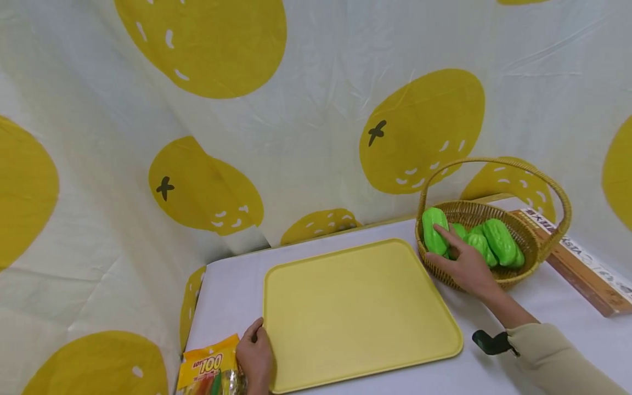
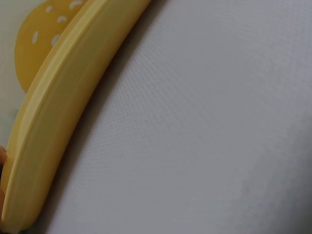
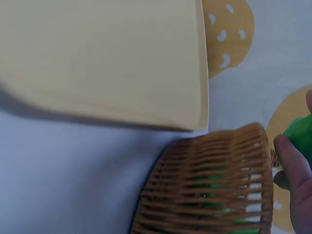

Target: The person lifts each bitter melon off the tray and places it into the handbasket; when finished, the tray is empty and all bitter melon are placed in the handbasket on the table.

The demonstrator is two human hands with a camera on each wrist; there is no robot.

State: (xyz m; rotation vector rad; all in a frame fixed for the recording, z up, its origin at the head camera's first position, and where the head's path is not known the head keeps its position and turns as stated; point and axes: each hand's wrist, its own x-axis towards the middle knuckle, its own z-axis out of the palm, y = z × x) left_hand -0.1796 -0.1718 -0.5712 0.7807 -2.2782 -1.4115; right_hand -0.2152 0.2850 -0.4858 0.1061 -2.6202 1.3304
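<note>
My left hand (image 1: 255, 354) holds the left edge of a yellow tray (image 1: 355, 312). In the left wrist view, a sliver of fingertip (image 2: 3, 157) shows against the tray's rim (image 2: 73, 92). At the left side of a wicker basket (image 1: 528, 274), my right hand (image 1: 469, 266) grips a ridged green bell pepper (image 1: 434, 227) between thumb and fingers. Several more green bell peppers (image 1: 500, 241) lie inside the basket, partly hidden by that hand. The right wrist view shows the gripped pepper (image 3: 302, 136) just past the basket's rim.
An orange-yellow snack packet (image 1: 209, 362) lies beside my left hand. A long brown and white box (image 1: 582, 263) sits behind and right of the basket, whose tall handle (image 1: 494, 160) arches over it. A curtain (image 1: 316, 120) with yellow fruit prints hangs along the table's back.
</note>
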